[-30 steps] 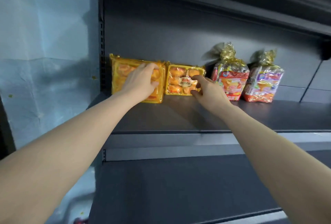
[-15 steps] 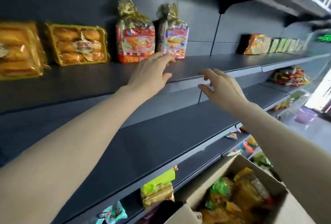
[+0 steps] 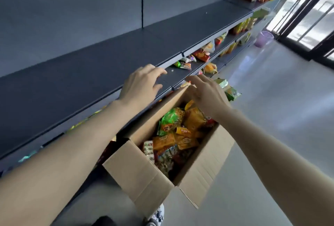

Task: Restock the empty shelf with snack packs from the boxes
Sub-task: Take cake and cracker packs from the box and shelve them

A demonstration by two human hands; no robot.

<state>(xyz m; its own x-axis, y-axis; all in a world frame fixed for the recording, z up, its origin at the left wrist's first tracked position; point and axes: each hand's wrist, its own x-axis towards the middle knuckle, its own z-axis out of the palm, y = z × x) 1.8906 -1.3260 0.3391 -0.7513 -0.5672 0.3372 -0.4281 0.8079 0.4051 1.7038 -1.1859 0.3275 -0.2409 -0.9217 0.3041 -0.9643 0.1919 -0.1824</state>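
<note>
Left forearm (image 3: 75,146) and right forearm (image 3: 274,153) are bare from wrist to frame edge, left hand (image 3: 142,84) and right hand (image 3: 206,95) likewise uncovered; at bottom edge, a pale shoe (image 3: 157,214) with dark speckled pattern, beside a dark, unidentifiable shape (image 3: 104,221).

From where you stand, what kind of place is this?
Most likely a small grocery or convenience shop, during restocking. Long dark metal shelves run along the wall, the lower ones carry packaged snacks, and an open cardboard box full of snack packs stands in front of them.
</note>
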